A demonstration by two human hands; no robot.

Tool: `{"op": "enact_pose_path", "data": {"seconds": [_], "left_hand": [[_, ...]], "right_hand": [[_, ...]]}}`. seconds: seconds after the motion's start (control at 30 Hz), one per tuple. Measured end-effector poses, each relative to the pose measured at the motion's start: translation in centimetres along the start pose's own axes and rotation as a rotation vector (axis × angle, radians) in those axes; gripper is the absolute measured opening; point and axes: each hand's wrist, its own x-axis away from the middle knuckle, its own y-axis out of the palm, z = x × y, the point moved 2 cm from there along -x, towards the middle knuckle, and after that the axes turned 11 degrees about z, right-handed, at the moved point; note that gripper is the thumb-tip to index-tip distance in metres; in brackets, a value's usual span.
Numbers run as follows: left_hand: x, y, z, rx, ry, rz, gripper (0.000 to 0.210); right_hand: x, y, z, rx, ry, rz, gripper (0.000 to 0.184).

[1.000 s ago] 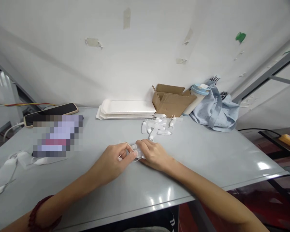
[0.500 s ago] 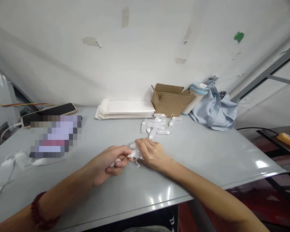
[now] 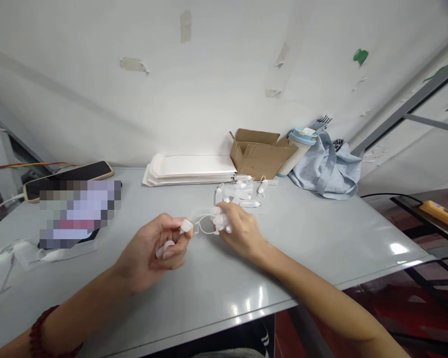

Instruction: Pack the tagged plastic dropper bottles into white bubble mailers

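My left hand [image 3: 153,253] pinches a small white plastic piece [image 3: 186,226] between thumb and forefinger. Its curled lower fingers hold a second small white piece [image 3: 165,249]. To the right, my right hand [image 3: 242,231] is closed around a bunch of small white plastic tubes [image 3: 219,222], partly hidden by the fingers and blurred. A thin white loop [image 3: 205,229] hangs between the hands; I cannot tell which piece it belongs to. Just beyond my right hand lies a loose pile of similar translucent white tubes [image 3: 249,203], some with string loops.
A stack of white padded envelopes [image 3: 197,166] lies against the wall beside an open cardboard box [image 3: 259,160]. Further right are a cup [image 3: 295,154] and a blue cloth bag [image 3: 326,169]. Two phones [image 3: 69,180] and white strips [image 3: 69,252] occupy the left of the grey table [image 3: 321,243].
My left hand has drawn back left, away from the right hand, with the white pieces. My right hand now holds the tube bunch slightly raised, and the loop shows between the hands.
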Motion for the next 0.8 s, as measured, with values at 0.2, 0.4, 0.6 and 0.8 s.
{"op": "enact_pose_path", "data": {"seconds": [0.2,0.4,0.6,0.8], "left_hand": [[0.3,0.1,0.3,-0.308,0.221,0.127,0.026],[0.4,1.4,-1.1,-1.034,0.824,0.451,0.019],[0.0,1.9,-2.2,-1.146,0.786,0.365,0.03],[0.1,1.1,-1.9,-1.149,0.857,0.38,0.017]], "right_hand": [[0.3,0.7,-0.2,-0.223,0.303,-0.28,0.039],[0.6,0.8,-1.2,-0.257,0.302,-0.375,0.04],[0.9,0.7,-2.2,-0.242,0.217,-0.409,0.037],[0.4,0.5,-1.2,-0.206,0.3,-0.443,0.041]]}}
